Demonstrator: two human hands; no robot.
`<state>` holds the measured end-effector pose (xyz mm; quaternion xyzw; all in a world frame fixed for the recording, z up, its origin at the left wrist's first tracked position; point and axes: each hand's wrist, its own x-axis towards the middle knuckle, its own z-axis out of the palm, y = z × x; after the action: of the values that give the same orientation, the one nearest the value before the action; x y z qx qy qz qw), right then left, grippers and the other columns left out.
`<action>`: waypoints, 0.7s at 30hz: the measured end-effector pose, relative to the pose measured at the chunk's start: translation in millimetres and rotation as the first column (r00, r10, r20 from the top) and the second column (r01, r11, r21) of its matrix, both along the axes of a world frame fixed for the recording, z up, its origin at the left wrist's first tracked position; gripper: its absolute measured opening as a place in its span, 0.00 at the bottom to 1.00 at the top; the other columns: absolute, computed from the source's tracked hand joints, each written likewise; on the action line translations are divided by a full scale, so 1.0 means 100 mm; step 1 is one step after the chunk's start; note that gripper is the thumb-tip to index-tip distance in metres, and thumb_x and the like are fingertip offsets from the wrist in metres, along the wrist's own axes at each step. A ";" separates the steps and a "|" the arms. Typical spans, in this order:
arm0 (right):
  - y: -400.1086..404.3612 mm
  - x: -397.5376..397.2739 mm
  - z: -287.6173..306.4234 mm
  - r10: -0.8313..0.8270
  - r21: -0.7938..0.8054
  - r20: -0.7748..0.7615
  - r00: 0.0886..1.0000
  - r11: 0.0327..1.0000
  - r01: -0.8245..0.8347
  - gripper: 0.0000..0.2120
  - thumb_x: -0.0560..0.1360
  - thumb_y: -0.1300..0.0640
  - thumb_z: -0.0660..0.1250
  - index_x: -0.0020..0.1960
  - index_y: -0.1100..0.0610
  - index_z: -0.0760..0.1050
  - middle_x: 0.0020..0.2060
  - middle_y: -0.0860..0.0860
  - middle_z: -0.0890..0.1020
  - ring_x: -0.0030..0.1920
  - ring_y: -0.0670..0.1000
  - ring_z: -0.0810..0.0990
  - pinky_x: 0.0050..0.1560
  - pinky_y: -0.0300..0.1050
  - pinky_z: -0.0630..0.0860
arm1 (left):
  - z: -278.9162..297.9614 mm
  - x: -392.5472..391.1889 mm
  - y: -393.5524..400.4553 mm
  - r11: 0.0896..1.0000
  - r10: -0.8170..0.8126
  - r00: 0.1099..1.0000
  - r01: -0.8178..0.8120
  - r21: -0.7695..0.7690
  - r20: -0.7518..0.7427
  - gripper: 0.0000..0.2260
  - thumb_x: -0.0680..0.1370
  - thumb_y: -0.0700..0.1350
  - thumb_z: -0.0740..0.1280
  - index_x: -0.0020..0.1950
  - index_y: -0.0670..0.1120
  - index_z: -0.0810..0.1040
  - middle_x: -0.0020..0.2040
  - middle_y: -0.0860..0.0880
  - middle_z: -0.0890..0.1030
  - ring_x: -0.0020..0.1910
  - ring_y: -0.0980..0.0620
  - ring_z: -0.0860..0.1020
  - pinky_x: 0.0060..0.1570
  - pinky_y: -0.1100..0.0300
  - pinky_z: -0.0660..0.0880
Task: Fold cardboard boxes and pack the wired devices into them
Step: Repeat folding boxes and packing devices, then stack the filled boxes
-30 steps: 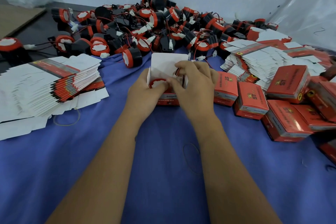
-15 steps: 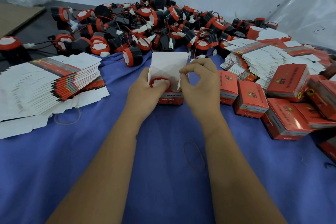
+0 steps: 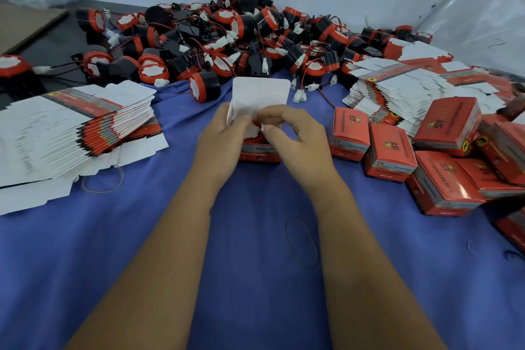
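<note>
A red cardboard box (image 3: 260,154) stands on the blue cloth at the centre, its white lid flap (image 3: 260,92) upright. A red-and-black wired device (image 3: 253,133) sits inside it, mostly hidden. My left hand (image 3: 220,140) grips the box's left side and presses its small white side flap inward. My right hand (image 3: 295,138) holds the right side, its fingers curled over the opening and pinching the other white flap. A heap of loose wired devices (image 3: 227,37) lies behind the box.
Stacks of flat unfolded boxes lie at the left (image 3: 71,125) and back right (image 3: 397,85). Several closed red boxes (image 3: 443,150) crowd the right side. Rubber bands (image 3: 301,241) lie on the blue cloth (image 3: 142,236). A white wall rises behind.
My right hand has lifted off the device and its wire and moved to the box's side flap. Both hands now fold the small flaps inward over the device.
</note>
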<state>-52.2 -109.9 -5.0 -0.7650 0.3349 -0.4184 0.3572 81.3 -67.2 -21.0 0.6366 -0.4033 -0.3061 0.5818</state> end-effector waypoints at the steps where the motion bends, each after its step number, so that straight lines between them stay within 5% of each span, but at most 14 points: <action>1: 0.00 0.00 0.00 0.003 0.019 0.021 1.000 1.000 -0.003 0.11 0.77 0.61 0.64 0.55 0.53 0.82 0.49 0.44 0.83 0.57 0.49 0.78 0.59 0.50 0.77 | 0.00 0.00 0.00 1.000 -0.002 1.000 0.002 -0.005 -0.022 0.09 0.74 0.57 0.63 0.51 0.65 0.79 0.50 0.61 0.83 0.52 0.60 0.81 0.55 0.53 0.78; 5: -0.02 0.02 -0.01 -0.027 0.000 -0.027 0.999 1.000 0.027 0.11 0.79 0.64 0.64 0.55 0.53 0.82 0.49 0.47 0.83 0.55 0.50 0.79 0.58 0.47 0.77 | -0.01 -0.01 0.00 0.999 -0.004 1.000 0.005 -0.050 0.019 0.07 0.75 0.58 0.65 0.52 0.65 0.77 0.51 0.63 0.83 0.52 0.63 0.80 0.55 0.58 0.77; 10: -0.03 0.04 -0.01 -0.049 0.065 0.059 0.997 0.997 0.045 0.09 0.77 0.66 0.67 0.55 0.57 0.80 0.49 0.48 0.83 0.52 0.43 0.80 0.51 0.25 0.70 | -0.04 0.02 -0.02 0.998 -0.011 0.999 0.013 -0.061 0.044 0.11 0.74 0.52 0.70 0.56 0.61 0.77 0.52 0.61 0.83 0.53 0.60 0.81 0.54 0.58 0.77; 16: -0.03 0.05 0.01 -0.223 0.140 0.202 0.954 0.970 0.197 0.06 0.77 0.63 0.67 0.50 0.54 0.77 0.47 0.51 0.80 0.45 0.46 0.77 0.47 0.35 0.73 | -0.03 0.02 -0.01 0.998 -0.024 0.998 0.027 -0.049 0.061 0.14 0.75 0.48 0.74 0.60 0.53 0.79 0.52 0.57 0.84 0.51 0.60 0.82 0.51 0.61 0.78; 21: -0.08 0.03 -0.01 -0.228 0.327 0.189 0.955 0.932 0.158 0.05 0.77 0.59 0.68 0.46 0.52 0.73 0.39 0.49 0.78 0.39 0.45 0.77 0.41 0.37 0.76 | 0.01 0.01 0.00 0.999 -0.012 0.996 0.017 -0.048 0.094 0.15 0.74 0.45 0.76 0.58 0.51 0.77 0.51 0.57 0.83 0.50 0.62 0.81 0.50 0.64 0.78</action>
<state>-48.7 -117.6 -6.2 -0.6109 0.4277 -0.4776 0.4645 82.2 -67.5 -20.1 0.6330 -0.4420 -0.2703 0.5752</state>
